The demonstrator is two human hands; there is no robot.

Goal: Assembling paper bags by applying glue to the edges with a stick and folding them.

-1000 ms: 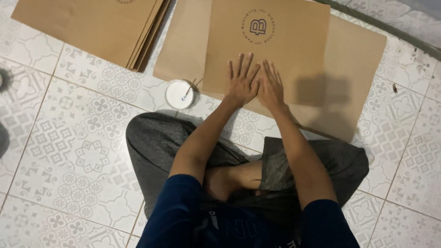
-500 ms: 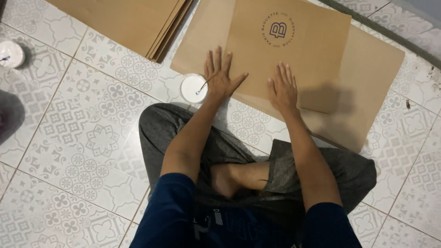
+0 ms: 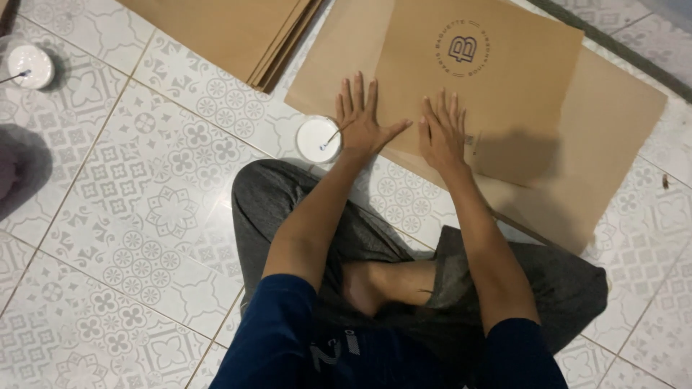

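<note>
A brown paper bag (image 3: 504, 79) with a round printed emblem lies flat on a larger brown paper sheet (image 3: 613, 137) on the tiled floor. My left hand (image 3: 360, 122) presses flat on the bag's near left edge, fingers spread. My right hand (image 3: 441, 133) lies flat on the bag's near edge beside it, fingers apart. Neither hand holds anything. A small white round dish (image 3: 318, 139) with a thin stick in it sits just left of my left hand.
A stack of brown paper bags (image 3: 238, 29) lies at the upper left. A second white dish (image 3: 29, 66) stands at the far left edge. My crossed legs in grey trousers (image 3: 288, 209) are below the hands. A dark shape (image 3: 14, 169) shows at the left.
One second ago both hands lay together at the bag's near edge. They then spread apart, and now the right hand has come back closer to the left. The view has shifted right.
</note>
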